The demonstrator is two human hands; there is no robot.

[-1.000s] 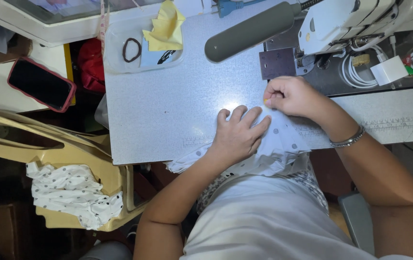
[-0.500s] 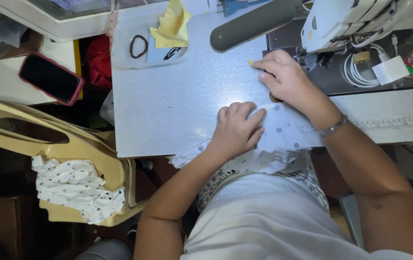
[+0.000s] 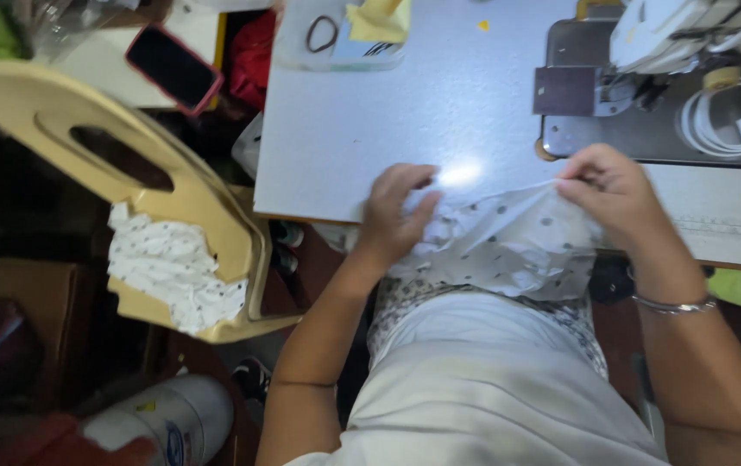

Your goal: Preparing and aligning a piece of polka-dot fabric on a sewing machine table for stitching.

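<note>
White dotted cloth (image 3: 508, 237), one piece, is pinched in closed fingers of left hand (image 3: 392, 216) and right hand (image 3: 612, 190).

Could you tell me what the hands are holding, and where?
Both grip the dotted white cloth: left hand at its left edge, right hand pinching its upper right edge.

A cramped sewing workshop: sewing machine (image 3: 672, 39) on a worktable (image 3: 405, 129), dotted fabric (image 3: 176, 267) heaped nearby
</note>
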